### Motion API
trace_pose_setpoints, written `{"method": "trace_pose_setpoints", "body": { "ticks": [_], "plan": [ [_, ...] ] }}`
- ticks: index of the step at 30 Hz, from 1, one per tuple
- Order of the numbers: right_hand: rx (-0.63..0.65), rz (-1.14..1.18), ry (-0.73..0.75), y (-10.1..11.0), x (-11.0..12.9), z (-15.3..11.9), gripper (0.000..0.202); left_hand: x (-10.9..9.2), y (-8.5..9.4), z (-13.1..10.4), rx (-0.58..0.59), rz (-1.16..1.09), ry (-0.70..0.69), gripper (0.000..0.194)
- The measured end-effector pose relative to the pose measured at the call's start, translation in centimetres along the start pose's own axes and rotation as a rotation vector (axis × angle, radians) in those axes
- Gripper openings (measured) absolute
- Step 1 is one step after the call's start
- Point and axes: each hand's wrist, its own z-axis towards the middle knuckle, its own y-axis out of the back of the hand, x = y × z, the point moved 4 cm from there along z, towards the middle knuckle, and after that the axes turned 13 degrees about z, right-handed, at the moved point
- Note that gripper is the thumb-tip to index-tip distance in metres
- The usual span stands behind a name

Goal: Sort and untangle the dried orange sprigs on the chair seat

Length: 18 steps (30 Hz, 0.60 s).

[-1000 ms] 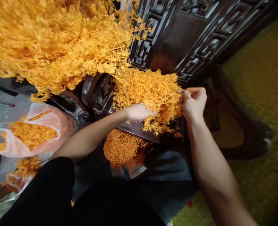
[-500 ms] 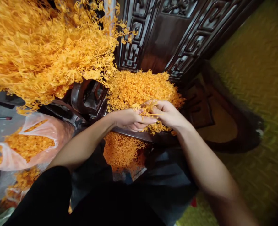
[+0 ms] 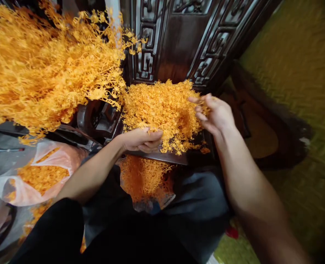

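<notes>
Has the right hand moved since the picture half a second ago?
Yes: judged against the carved chair back, the right hand has moved rightward, away from the left hand, and slightly nearer that back.

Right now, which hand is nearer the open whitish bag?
Left. The left hand is right of the bag, by the orange pile; the right hand is farther off, at the pile's right edge.

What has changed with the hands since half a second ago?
The right hand has moved right, away from the left hand, to the right side of the orange pile. The left hand has moved slightly left. They no longer meet; whether either let go of strands is unclear. The pile still lies on the dark seat; the plastic bag remains open.
</notes>
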Motion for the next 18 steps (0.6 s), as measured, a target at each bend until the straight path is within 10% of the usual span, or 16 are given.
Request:
{"method": "trace_pose_setpoints", "body": {
  "ticks": [9,18],
  "plan": [
    [0.422,-0.239,-0.125,-8.6,-1.4,-6.6,0.045,0.3,1.2,0.7,-0.137,-0.047,-0.083,0.067],
    [-0.023,-0.491,0.304,-6.5,-1.2,-4.4,0.037,-0.1,-0.6,2.6,-0.286,-0.342,-0.074,0.055]
  ]
}}
